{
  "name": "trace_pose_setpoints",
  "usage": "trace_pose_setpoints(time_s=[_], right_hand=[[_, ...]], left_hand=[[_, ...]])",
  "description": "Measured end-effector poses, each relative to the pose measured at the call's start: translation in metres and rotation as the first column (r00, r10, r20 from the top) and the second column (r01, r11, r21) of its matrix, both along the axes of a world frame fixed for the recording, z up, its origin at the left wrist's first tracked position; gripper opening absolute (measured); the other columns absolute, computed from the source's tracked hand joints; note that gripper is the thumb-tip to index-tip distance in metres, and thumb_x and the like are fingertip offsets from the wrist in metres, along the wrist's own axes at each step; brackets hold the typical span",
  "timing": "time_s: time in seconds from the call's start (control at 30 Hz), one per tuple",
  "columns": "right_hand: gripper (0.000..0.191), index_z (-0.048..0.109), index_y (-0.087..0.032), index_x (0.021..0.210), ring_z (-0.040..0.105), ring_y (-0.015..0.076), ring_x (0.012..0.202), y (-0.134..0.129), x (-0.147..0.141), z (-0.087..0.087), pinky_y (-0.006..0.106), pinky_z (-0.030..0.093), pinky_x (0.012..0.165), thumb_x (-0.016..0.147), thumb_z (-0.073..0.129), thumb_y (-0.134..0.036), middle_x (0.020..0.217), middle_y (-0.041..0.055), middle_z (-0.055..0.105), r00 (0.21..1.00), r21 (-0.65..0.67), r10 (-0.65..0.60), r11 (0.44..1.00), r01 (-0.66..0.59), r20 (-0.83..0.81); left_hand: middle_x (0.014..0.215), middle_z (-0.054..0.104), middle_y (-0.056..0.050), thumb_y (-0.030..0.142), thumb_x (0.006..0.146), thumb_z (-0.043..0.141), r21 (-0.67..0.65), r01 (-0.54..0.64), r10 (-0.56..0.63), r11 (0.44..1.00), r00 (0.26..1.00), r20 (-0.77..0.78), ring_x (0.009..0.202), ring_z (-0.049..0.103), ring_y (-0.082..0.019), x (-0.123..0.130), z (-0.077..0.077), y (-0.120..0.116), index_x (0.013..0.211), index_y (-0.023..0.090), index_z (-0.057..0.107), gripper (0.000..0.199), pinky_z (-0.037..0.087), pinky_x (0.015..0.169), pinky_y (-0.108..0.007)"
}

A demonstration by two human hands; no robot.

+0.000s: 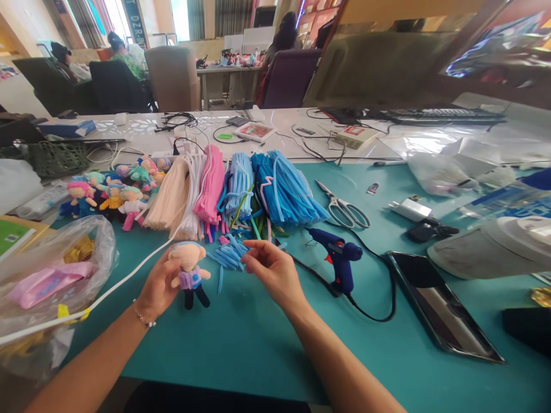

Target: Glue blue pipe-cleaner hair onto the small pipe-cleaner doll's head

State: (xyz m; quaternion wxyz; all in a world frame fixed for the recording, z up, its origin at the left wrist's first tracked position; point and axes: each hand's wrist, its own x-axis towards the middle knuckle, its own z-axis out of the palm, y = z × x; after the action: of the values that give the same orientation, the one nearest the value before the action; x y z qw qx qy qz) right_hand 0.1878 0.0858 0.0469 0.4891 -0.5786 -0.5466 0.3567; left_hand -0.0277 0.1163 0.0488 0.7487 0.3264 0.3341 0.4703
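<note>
My left hand [160,287] is wrapped round a small doll [189,278] made of fuzzy pipe cleaner, held upright. The doll has a peach head with a blue band on top, a purple and blue top and dark legs. My right hand [275,275] is at the right end of a loose pile of short blue pipe cleaner pieces [228,254], thumb and forefinger curled together in a pinch. What lies between those fingertips I cannot make out. Behind the pile stand bundles of long pipe cleaners: peach [166,198], pink [209,189] and blue [288,189].
Right of my hands lie a dark blue glue gun [338,255] with its cord, scissors [343,206] and a phone [443,307]. Several finished dolls [116,192] crowd the left back. A plastic bag [55,269] and a white cable [129,278] are at left. People sit farther off.
</note>
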Motion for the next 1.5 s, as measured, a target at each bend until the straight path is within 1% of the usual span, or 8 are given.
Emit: trace_pose_setpoints(time_s=[0.17,0.27,0.5,0.63,0.8,1.17,1.33,1.5], right_hand=[[0.023,0.07,-0.016,0.09,0.058,0.0125,0.055,-0.002,0.0,0.008,0.028,0.051,0.058,0.077,0.06,-0.031,0.067,0.0,0.063,0.981,-0.061,0.068,0.995,-0.08,-0.183],[0.019,0.072,-0.018,0.082,0.059,0.0126,0.058,-0.008,-0.004,0.013,0.028,0.051,0.062,0.077,0.064,-0.034,0.066,-0.0006,0.063,0.961,-0.07,0.112,0.989,-0.133,-0.254],[0.031,0.071,-0.018,0.074,0.055,0.0109,0.058,-0.018,-0.015,0.022,0.025,0.047,0.058,0.068,0.079,-0.047,0.066,-0.0011,0.061,0.856,-0.071,0.215,0.958,-0.279,-0.47],[0.036,0.068,-0.017,0.067,0.049,0.0099,0.057,-0.02,-0.019,0.024,0.023,0.04,0.052,0.062,0.084,-0.049,0.063,-0.0016,0.057,0.897,-0.046,0.181,0.975,-0.217,-0.404],[0.042,0.063,-0.017,0.061,0.045,0.009,0.053,-0.022,-0.019,0.029,0.022,0.037,0.049,0.066,0.079,-0.055,0.057,-0.0029,0.052,0.894,-0.026,0.194,0.974,-0.223,-0.405],[0.044,0.058,-0.017,0.058,0.038,0.0076,0.048,-0.024,-0.02,0.034,0.022,0.029,0.045,0.068,0.077,-0.056,0.051,-0.005,0.047,0.87,-0.092,0.237,0.948,-0.304,-0.432],[0.042,0.057,-0.017,0.058,0.035,0.0065,0.046,-0.025,-0.02,0.033,0.021,0.027,0.044,0.068,0.076,-0.053,0.05,-0.0063,0.045,0.852,-0.117,0.253,0.933,-0.341,-0.459],[0.039,0.057,-0.017,0.058,0.033,0.0056,0.045,-0.026,-0.021,0.033,0.02,0.024,0.042,0.069,0.076,-0.049,0.049,-0.0068,0.044,0.867,-0.146,0.241,0.932,-0.333,-0.437]], left_hand=[[0.087,0.073,-0.005,0.028,0.066,0.075,0.04,0.049,-0.048,0.998,0.999,-0.018,0.038,0.039,0.0,-0.001,-0.002,-0.003,0.099,0.014,0.062,0.038,0.045,0.042,-0.02],[0.084,0.073,-0.004,0.025,0.067,0.076,0.075,0.069,-0.065,0.995,0.996,-0.058,0.044,0.047,-0.004,-0.003,-0.006,-0.005,0.101,0.017,0.061,0.039,0.04,0.039,-0.016],[0.096,0.068,-0.004,0.021,0.072,0.074,0.25,0.156,-0.122,0.956,0.982,-0.144,0.073,0.064,-0.014,-0.001,-0.011,-0.016,0.105,0.024,0.065,0.034,0.059,0.065,-0.029],[0.108,0.059,-0.006,0.02,0.072,0.074,0.455,0.127,-0.039,0.882,0.979,-0.199,0.094,0.063,-0.021,0.0,-0.011,-0.02,0.103,0.025,0.068,0.032,0.058,0.075,-0.031],[0.111,0.054,-0.006,0.015,0.074,0.07,0.597,0.195,-0.051,0.778,0.967,-0.249,0.101,0.059,-0.022,-0.001,-0.012,-0.022,0.111,0.029,0.064,0.039,0.056,0.08,-0.034],[0.111,0.05,-0.008,0.007,0.074,0.066,0.673,0.256,-0.089,0.694,0.958,-0.273,0.095,0.058,-0.023,-0.003,-0.012,-0.028,0.12,0.032,0.059,0.052,0.054,0.074,-0.034],[0.105,0.053,-0.007,0.003,0.073,0.063,0.71,0.284,-0.039,0.645,0.939,-0.341,0.101,0.054,-0.024,-0.004,-0.008,-0.028,0.119,0.033,0.06,0.055,0.05,0.086,-0.041],[0.104,0.053,-0.007,0.006,0.073,0.064,0.725,0.302,-0.036,0.619,0.933,-0.359,0.098,0.053,-0.023,-0.004,-0.007,-0.029,0.118,0.033,0.061,0.052,0.052,0.082,-0.041]])
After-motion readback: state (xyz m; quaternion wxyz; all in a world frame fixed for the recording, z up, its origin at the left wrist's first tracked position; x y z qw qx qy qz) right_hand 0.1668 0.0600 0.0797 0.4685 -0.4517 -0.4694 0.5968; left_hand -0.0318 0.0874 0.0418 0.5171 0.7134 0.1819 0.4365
